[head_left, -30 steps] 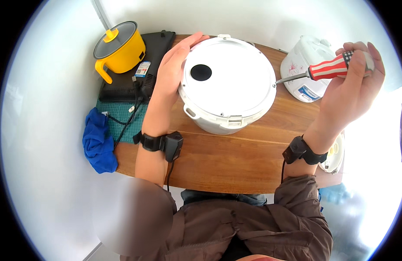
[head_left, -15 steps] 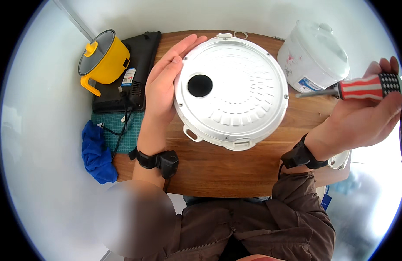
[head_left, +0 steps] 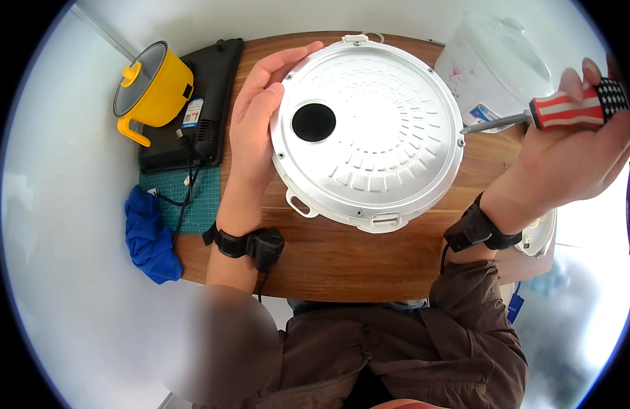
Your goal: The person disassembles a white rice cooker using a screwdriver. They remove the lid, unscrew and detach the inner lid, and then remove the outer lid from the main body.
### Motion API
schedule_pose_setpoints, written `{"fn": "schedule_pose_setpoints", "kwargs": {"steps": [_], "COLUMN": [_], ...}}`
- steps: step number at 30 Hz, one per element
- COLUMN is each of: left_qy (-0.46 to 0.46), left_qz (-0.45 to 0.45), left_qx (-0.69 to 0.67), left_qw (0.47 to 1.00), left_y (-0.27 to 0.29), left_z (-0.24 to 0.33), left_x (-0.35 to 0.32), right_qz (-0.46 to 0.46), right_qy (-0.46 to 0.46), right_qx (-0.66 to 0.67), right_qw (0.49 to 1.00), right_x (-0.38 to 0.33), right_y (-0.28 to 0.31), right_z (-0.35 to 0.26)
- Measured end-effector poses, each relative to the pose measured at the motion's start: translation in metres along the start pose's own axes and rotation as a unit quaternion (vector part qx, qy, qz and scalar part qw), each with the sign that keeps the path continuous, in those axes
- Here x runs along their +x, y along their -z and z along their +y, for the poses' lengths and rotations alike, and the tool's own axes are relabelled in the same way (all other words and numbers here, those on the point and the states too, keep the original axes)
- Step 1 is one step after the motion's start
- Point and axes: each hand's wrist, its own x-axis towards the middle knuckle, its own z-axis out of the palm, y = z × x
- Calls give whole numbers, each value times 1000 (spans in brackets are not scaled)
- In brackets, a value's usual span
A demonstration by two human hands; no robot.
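In the middle, a round white appliance lid is tilted with its silver, embossed metal face toward me. A round dark hole sits in the left part of that face. My left hand is wrapped round the lid's left edge, thumb on the front rim. Small screws dot the rim, one of them a rim screw at the right. My right hand grips a screwdriver with a red, white and star-patterned handle. Its shaft points left, and the tip is at the right rim, close to that screw; whether they touch I cannot tell.
Behind the screwdriver stands a white floral pot with a clear lid. At the left, a yellow electric pot rests on a black device. Below are a green cutting mat and a blue cloth. A white part lies by my right wrist.
The screwdriver tip has shifted slightly up and left, up to the lid's right rim. The whole view has shifted a little, and my left hand keeps its hold on the lid.
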Motion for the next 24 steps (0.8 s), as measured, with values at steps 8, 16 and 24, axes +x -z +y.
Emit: {"fn": "schedule_pose_setpoints", "kwargs": {"steps": [8,16,24], "left_qy": [-6,-18,-19], "left_qz": [33,46,49], "left_qx": [-33,24,29], "left_qw": [999,998,998], "left_y": [-8,-7,-9], "left_z": [-3,-4,-4], "left_x": [2,1,1], "right_qz": [12,2,-20], "right_qy": [5,-83,2], "right_qx": [75,-76,64], "right_qw": [997,994,998], "right_x": [6,17,4], "right_y": [-7,-22,-22], "right_z": [-1,-18,-11]}}
